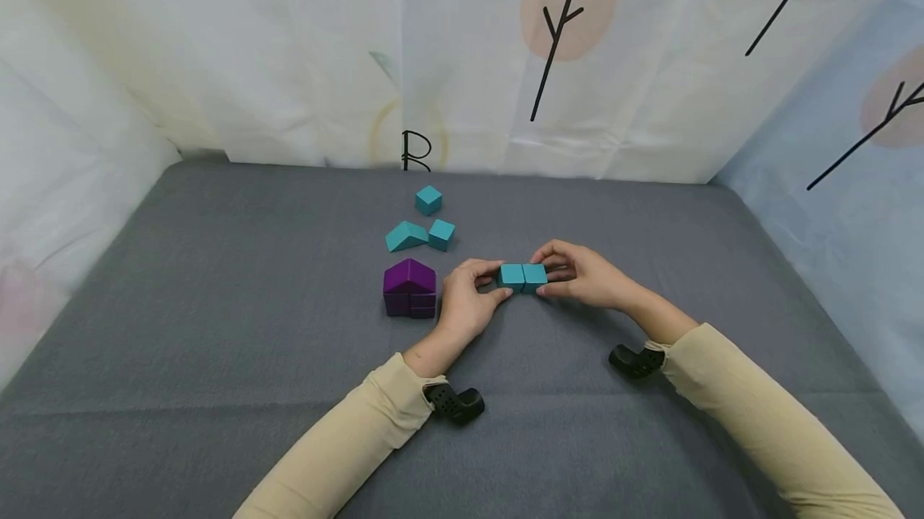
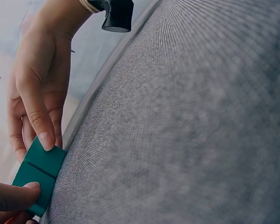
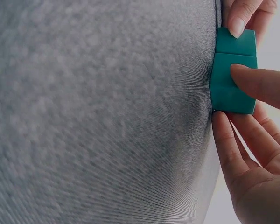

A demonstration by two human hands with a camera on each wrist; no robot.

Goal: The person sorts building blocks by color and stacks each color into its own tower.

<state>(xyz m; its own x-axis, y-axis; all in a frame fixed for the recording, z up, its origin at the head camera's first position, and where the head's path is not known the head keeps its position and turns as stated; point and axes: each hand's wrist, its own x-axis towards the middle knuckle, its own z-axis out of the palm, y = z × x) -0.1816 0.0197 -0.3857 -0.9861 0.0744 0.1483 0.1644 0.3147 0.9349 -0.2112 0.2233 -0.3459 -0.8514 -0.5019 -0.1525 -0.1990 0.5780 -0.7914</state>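
Two teal blocks stand side by side on the grey cloth, faces touching. With thumb and fingers at its near and far faces, my left hand (image 1: 468, 304) pinches the left teal block (image 1: 511, 275). My right hand (image 1: 588, 277) pinches the right teal block (image 1: 535, 274) in the same way. In the right wrist view, the right hand's thumb (image 3: 259, 84) lies on the near face, and its other fingers are partly hidden. Just left of my left hand is a small purple house shape (image 1: 409, 286), a peaked block on top of smaller blocks.
Behind the purple stack lie a teal peaked block (image 1: 407, 236) and a teal cube (image 1: 442, 235) close beside it. Another teal cube (image 1: 429, 200) sits farther back. A grey cloth (image 1: 253, 326) covers the table, with a white printed curtain (image 1: 462, 62) along its back edge.
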